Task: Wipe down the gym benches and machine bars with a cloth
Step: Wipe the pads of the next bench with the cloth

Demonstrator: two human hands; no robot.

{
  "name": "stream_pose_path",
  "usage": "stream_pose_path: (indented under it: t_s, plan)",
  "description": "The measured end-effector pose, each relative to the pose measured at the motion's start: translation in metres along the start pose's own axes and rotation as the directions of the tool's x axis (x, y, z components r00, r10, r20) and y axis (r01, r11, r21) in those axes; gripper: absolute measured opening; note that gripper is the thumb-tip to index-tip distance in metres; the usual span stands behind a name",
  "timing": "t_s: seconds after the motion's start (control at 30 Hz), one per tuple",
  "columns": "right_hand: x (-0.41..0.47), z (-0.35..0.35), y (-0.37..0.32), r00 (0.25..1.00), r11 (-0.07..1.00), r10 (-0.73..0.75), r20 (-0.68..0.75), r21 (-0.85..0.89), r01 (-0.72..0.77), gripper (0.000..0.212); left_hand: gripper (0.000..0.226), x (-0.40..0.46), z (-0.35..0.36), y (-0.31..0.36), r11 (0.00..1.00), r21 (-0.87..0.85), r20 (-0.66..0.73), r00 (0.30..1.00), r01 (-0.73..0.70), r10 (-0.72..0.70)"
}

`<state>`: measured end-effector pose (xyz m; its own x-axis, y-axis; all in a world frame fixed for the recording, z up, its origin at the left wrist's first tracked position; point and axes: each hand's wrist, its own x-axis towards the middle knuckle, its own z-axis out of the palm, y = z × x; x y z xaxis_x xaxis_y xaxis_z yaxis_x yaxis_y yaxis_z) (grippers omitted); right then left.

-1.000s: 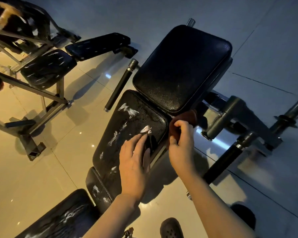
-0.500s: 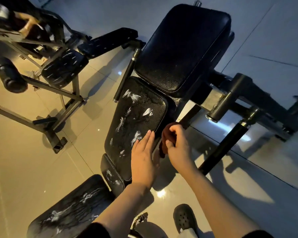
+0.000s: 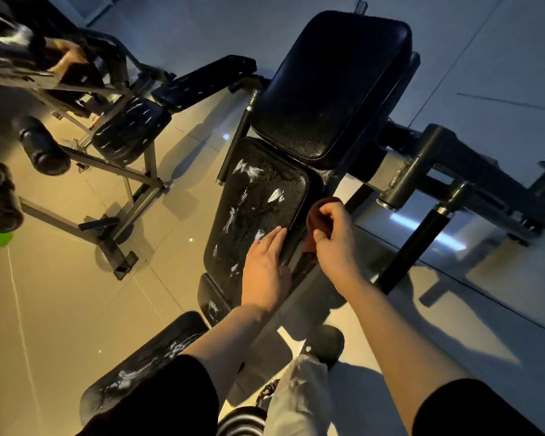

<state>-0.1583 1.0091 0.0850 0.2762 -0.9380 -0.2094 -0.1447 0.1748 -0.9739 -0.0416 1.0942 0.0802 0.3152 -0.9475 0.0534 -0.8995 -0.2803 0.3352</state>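
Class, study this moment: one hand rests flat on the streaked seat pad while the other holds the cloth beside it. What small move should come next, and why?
Probably sweep the cloth, gripped by the right hand, left onto the seat pad. White streaks still cover that pad, and the left hand rests flat on its near edge.

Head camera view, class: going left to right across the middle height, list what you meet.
Foam roller pad → streaked small seat pad → streaked bench pad → dark red cloth → black handle bar.
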Motion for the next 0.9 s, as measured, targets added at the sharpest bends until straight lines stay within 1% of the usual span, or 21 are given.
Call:
stream_pose_path:
  t_s: [0.07, 0.13, 0.2, 0.23, 0.3, 0.37, 0.4, 0.53, 0.6, 0.7, 0.77, 0.83, 0.9]
  plan:
    - [0.004, 0.013, 0.000, 0.998, 0.999, -0.039, -0.050, -0.011, 0.039, 0.037, 0.069, 0.003, 0.001, -0.010, 0.998, -0.008, -0.040, 0.998, -0.058, 0.057]
    - [0.002, 0.026, 0.005, 0.993, 0.996, -0.079, -0.092, -0.054, 0.075, 0.037, 0.061, 0.008, 0.002, -0.020, 0.990, -0.015, -0.073, 0.988, -0.138, 0.136]
    - [-0.006, 0.040, 0.015, 0.989, 0.983, -0.127, -0.075, -0.144, 0.116, 0.037, 0.048, 0.015, 0.004, -0.033, 0.973, -0.031, -0.106, 0.969, -0.227, 0.222]
    - [-0.008, 0.044, 0.021, 0.987, 0.978, -0.145, -0.074, -0.162, 0.131, 0.037, 0.043, 0.017, 0.005, -0.040, 0.961, -0.034, -0.120, 0.956, -0.275, 0.269]
    - [-0.006, 0.045, 0.029, 0.971, 0.977, -0.179, -0.158, -0.147, 0.156, 0.037, 0.040, 0.021, 0.008, -0.051, 0.930, -0.035, -0.135, 0.924, -0.365, 0.357]
    - [0.000, 0.046, 0.035, 0.939, 0.969, -0.232, -0.255, -0.146, 0.200, 0.037, 0.042, 0.021, 0.013, -0.060, 0.907, -0.021, -0.153, 0.898, -0.420, 0.413]
    - [0.001, 0.048, 0.039, 0.924, 0.958, -0.275, -0.267, -0.156, 0.240, 0.037, 0.045, 0.020, 0.017, -0.063, 0.901, -0.010, -0.161, 0.890, -0.434, 0.427]
    - [0.003, 0.057, 0.070, 0.899, 0.916, -0.399, -0.182, -0.128, 0.381, 0.038, 0.055, 0.018, 0.034, -0.071, 0.882, 0.074, -0.245, 0.848, -0.466, 0.469]
    - [0.008, 0.058, 0.083, 0.885, 0.908, -0.419, -0.202, -0.075, 0.412, 0.037, 0.059, 0.018, 0.040, -0.074, 0.870, 0.107, -0.272, 0.828, -0.481, 0.491]
    - [0.015, 0.061, 0.096, 0.820, 0.862, -0.500, -0.278, -0.064, 0.504, 0.035, 0.060, 0.019, 0.047, -0.077, 0.857, 0.126, -0.317, 0.798, -0.499, 0.512]
    - [0.020, 0.063, 0.105, 0.762, 0.807, -0.580, -0.289, -0.072, 0.587, 0.033, 0.060, 0.020, 0.049, -0.079, 0.844, 0.138, -0.341, 0.776, -0.518, 0.531]
    - [0.026, 0.061, 0.111, 0.699, 0.745, -0.656, -0.283, -0.094, 0.661, 0.031, 0.060, 0.021, 0.051, -0.080, 0.840, 0.132, -0.348, 0.769, -0.527, 0.537]
    - [0.034, 0.059, 0.112, 0.637, 0.696, -0.699, -0.326, -0.106, 0.710, 0.029, 0.061, 0.021, 0.054, -0.080, 0.843, 0.123, -0.372, 0.763, -0.524, 0.529]
